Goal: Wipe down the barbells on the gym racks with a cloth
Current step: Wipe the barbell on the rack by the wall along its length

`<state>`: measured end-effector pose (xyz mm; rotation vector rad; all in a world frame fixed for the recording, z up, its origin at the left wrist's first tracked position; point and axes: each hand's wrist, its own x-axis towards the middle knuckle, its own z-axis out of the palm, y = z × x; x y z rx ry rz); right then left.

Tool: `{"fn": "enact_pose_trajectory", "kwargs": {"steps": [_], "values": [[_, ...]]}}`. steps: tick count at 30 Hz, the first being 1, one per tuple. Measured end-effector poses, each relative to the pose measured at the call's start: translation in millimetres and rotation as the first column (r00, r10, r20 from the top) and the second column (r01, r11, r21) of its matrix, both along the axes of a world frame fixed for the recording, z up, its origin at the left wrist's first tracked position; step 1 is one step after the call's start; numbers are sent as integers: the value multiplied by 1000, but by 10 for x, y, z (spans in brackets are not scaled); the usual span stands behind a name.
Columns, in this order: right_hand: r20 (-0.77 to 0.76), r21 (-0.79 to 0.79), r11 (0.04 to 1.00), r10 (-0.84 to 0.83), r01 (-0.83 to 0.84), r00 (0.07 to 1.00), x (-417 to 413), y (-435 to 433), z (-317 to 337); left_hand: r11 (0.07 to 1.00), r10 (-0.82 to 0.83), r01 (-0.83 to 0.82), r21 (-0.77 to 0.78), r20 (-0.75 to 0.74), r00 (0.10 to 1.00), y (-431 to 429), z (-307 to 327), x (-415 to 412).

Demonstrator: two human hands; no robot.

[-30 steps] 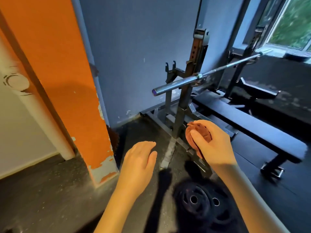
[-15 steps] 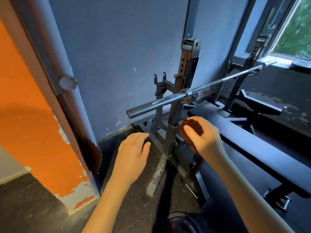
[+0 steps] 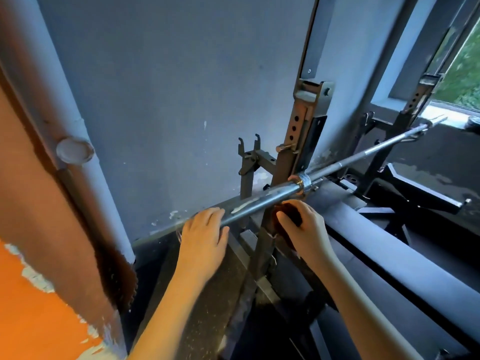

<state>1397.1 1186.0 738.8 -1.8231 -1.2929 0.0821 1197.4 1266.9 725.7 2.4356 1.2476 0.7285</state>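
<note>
Right hand (image 3: 307, 229) is curled round a crumpled rust-brown cloth (image 3: 289, 213), thumb and fingers pinching it into a ball. This hand is just under the thick near sleeve of the long steel barbell (image 3: 270, 196); whether the cloth already touches the metal, I cannot tell.

Left hand (image 3: 202, 237) is at the near end of the same sleeve. Its fingers lie close together and only slightly bent, and they cover the tip of the bar — they are laid over it, not wrapped around it.

The barbell lies across the rusty brown steel rack upright (image 3: 292, 141), with its shiny ringed collar (image 3: 302, 181) just beside the post. From there the thin shaft runs away to the upper right, to a second dark upright near the window (image 3: 467, 74).

Below the bar, on the right, lies a black padded gym bench (image 3: 389, 258). Behind the rack stands a blue-grey painted wall (image 3: 168, 87), and at the far left an orange pillar with chipped paint (image 3: 31, 307).
</note>
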Motion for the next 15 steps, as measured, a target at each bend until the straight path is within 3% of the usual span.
{"fn": "enact_pose_trajectory", "kwargs": {"steps": [10,15], "values": [[-95,-62,998,-2,-4,995,610,814,-426,999,22,-29,-26,-240,971,704,-311,436],[-203,-21,999,-42,38,978,774,1196,-560,989,48,-82,-119,-262,964,805,-503,599]]}}
